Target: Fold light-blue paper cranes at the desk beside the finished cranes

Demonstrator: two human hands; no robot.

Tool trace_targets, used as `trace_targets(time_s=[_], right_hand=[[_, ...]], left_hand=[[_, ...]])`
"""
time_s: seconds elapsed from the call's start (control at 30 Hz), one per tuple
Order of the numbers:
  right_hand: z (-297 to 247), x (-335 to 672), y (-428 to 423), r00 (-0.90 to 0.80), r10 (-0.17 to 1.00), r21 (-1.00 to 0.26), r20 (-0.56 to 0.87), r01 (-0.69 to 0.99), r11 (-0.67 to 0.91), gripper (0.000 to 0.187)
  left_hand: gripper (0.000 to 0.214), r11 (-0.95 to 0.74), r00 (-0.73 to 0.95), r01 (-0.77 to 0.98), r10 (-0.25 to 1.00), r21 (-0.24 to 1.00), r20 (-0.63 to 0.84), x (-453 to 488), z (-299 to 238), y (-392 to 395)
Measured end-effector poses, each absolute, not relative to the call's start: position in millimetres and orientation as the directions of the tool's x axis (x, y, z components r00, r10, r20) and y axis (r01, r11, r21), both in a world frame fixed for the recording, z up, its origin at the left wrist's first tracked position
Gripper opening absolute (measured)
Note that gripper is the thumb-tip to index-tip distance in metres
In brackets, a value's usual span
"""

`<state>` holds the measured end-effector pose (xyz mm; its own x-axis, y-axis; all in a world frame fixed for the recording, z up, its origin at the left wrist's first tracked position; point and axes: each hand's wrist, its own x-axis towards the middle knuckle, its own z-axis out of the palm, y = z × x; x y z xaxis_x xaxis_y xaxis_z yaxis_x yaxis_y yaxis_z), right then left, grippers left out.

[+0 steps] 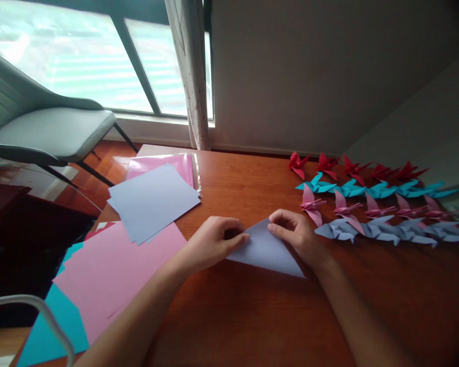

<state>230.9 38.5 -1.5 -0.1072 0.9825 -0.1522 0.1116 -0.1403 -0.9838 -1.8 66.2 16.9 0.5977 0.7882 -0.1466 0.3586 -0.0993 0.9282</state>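
Paper [270,252], pale and folded into a triangle, sits on or just above the table [233,178]; the left hand [214,242] pinches its left edge, the right hand [296,234] its peak, seemingly keeping layers aligned. Loose sheets [153,199] lie left, paper birds [340,230] right, apparently leaving working room.

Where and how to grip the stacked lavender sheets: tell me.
Probably best by the right corner of the lavender sheets, coming from the right and pinching top and underside: they are thin, lie flat, and that corner juts out nearest the left hand.
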Motion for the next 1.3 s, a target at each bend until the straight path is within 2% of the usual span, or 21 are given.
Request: trace_targets(time_s=[0.43,1.3], right_hand=[[-6.5,230.5,34.7,0.032,0.994,-0.993,-0.102,0.056,-0.103,0.017],[-11.8,233.0,34.6,0.032,0.999,-0.995,-0.004,0.102,-0.007,0.008]], left_hand=[[0.023,-0.038,0.522,0.330,0.840,0.943,-0.148,1.2,6.9,69.3],[0.018,0.045,0.474,0.287,0.862,0.957,-0.183,1.0,7.1,71.2]])
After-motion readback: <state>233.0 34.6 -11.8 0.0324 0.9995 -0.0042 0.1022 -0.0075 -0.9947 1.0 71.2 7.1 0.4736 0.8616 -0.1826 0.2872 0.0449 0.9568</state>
